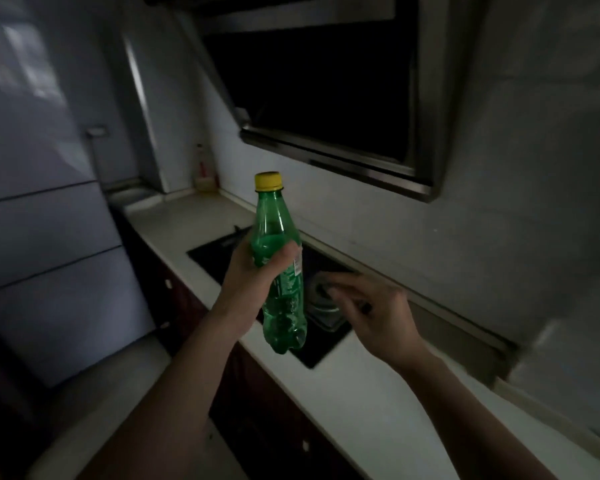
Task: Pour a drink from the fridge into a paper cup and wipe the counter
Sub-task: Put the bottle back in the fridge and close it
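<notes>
The left hand (257, 271) grips a green plastic soda bottle (284, 306) around its middle, thumb across the near side and fingers curled behind. It holds the bottle in the air at the centre of the frame, roughly upright with a slight lean. The yellow cap (268, 180) is screwed on. The liquid inside reaches to about the shoulder of the bottle, at the level of the thumb.

The right hand (371, 313) hovers just right of the bottle's lower half, apart from it. It grasps nothing, and its fingers are loosely spread and point toward the bottle. It is somewhat blurred.

Behind both hands, a black glass hob (215, 254) is set into the white worktop (343, 393), which runs from the centre left to the lower right. A round burner (321, 299) shows between the bottle and the right hand's fingers.

A pale fridge (42, 220) fills the left of the frame. A dark range hood (326, 98) with a metal rim hangs at the upper centre. In the far corner of the worktop stands a small bottle (201, 168) with a red label.
</notes>
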